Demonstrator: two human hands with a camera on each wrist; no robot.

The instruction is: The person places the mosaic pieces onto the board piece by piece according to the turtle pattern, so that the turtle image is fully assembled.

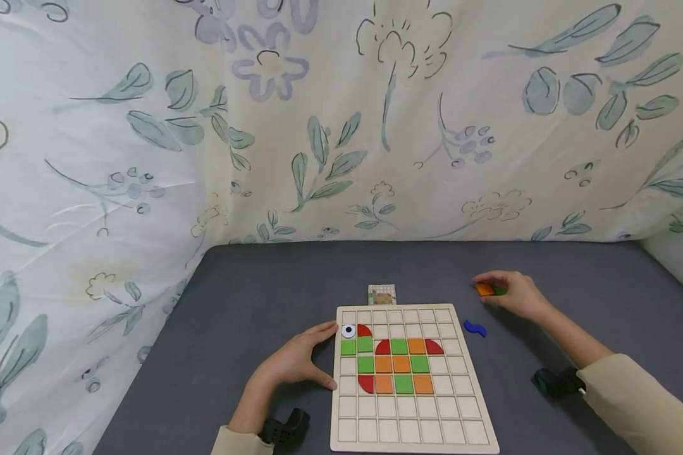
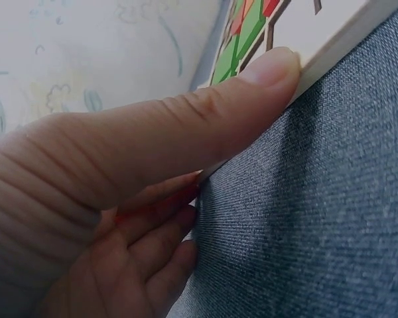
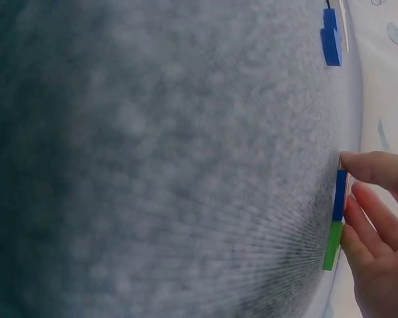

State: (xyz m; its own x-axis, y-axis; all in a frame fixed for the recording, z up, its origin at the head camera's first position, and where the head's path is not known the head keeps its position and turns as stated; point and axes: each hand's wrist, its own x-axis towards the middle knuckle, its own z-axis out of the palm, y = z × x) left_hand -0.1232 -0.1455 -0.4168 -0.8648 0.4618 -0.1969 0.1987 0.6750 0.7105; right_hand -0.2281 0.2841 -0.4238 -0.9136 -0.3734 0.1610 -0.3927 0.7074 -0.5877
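Note:
A wooden grid board holds green, orange and red tiles and one round eye piece. My left hand touches the board's left edge, fingers near the top and thumb lower down. In the left wrist view, the straight thumb presses the board's side. Right of the board, my right hand pinches an orange square tile between thumb and fingers. A green tile shows under that hand, partly hidden. In the right wrist view, a blue edge and a green edge lie end to end by the fingers.
A blue wavy piece lies between the board and the right hand. Behind the board's top edge sits a small picture card. The dark grey table meets a flower-patterned cloth at the back and left.

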